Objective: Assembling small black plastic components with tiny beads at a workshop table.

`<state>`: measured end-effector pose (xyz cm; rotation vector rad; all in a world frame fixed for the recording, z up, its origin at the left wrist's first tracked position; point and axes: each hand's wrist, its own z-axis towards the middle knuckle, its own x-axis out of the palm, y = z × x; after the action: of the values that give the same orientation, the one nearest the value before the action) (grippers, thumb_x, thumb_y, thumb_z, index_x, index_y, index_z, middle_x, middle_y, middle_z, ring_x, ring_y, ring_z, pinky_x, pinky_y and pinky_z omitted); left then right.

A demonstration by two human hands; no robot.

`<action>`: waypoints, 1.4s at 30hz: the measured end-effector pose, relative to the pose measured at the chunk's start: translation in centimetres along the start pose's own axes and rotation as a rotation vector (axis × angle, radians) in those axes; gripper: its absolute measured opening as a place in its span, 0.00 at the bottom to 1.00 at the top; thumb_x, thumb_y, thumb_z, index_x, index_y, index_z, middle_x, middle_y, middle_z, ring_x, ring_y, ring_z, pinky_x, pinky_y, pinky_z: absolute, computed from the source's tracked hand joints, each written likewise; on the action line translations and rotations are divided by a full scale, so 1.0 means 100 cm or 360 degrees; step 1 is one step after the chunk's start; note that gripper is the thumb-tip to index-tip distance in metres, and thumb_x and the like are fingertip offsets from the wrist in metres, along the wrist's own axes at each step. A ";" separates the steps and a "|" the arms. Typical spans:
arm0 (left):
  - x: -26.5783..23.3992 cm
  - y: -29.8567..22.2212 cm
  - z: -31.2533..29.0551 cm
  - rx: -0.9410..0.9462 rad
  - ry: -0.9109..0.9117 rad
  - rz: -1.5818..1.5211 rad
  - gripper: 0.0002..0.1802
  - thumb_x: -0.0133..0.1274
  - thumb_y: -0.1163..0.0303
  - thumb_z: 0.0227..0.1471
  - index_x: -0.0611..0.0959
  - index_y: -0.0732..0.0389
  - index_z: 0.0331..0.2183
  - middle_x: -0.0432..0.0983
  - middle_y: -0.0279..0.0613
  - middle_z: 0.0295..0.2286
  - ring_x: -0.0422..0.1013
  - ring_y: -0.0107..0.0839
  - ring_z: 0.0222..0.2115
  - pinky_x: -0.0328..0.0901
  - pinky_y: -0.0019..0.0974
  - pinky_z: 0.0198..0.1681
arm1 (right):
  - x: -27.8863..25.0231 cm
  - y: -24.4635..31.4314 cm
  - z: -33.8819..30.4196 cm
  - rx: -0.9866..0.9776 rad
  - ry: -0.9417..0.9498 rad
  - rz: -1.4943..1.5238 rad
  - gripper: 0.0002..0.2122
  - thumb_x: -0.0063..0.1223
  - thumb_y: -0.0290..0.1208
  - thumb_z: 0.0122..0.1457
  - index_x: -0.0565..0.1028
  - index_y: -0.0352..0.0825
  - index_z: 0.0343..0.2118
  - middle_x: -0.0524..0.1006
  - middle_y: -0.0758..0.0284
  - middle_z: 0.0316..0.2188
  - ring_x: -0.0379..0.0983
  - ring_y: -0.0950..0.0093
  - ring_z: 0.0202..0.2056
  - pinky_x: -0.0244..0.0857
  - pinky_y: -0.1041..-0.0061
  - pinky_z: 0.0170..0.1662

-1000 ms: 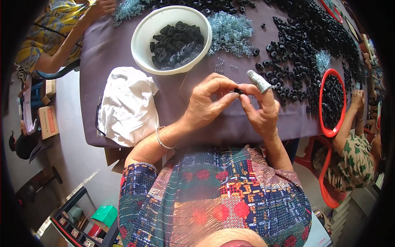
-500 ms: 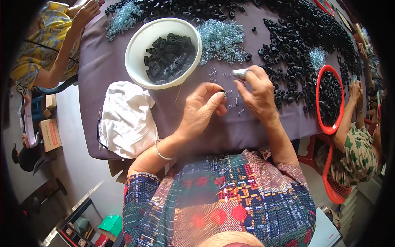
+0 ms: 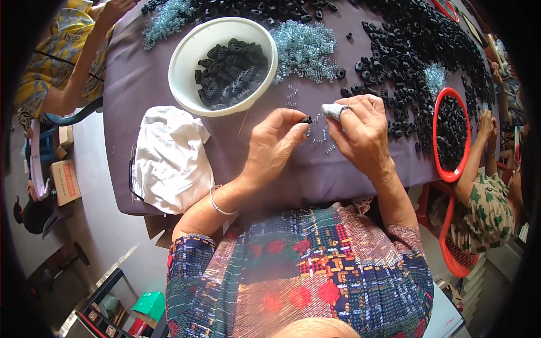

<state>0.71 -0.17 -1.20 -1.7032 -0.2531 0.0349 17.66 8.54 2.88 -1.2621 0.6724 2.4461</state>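
Thumb and fingers of my left hand [image 3: 274, 141] are closed on a small black plastic part [image 3: 306, 120], its end sticking out past the fingertips. Level with it on the right is my right hand [image 3: 363, 127], fingers curled and pinched, with a grey-white wrapping [image 3: 332, 111] round one finger. Something dark shows at that pinch, too small to make out. Between and beyond the hands, a few loose metal springs [image 3: 291, 96] lie on the cloth. A pile of springs [image 3: 304, 52] sits farther off, beside a white bucket [image 3: 179, 84] holding many black parts.
Heaps of black parts [image 3: 417, 50] spread over the purple-grey tablecloth [image 3: 141, 73]. A red-rimmed basket [image 3: 435, 132] of them stands at the right edge. White cloth [image 3: 172, 160] lies at the left front. Other people sit left and right; a cardboard box [image 3: 66, 181] stands on the floor.
My right hand has shifted slightly right, away from my left, and its fingers have curled in more. The black part now shows more clearly at my left fingertips.
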 end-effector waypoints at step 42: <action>-0.003 0.000 0.003 -0.0559 0.0734 -0.0748 0.10 0.51 0.69 0.58 0.75 0.64 0.39 0.75 0.43 0.33 0.72 0.25 0.29 0.69 0.30 0.33 | 0.006 -0.026 -0.038 0.0522 0.0252 -0.0564 0.09 0.63 0.31 0.40 0.74 0.40 0.23 0.69 0.71 0.29 0.66 0.71 0.36 0.56 0.68 0.37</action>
<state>0.36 0.06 -1.25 -1.9008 -0.3176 -0.7798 21.08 8.76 -0.22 -1.3178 0.7775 1.8803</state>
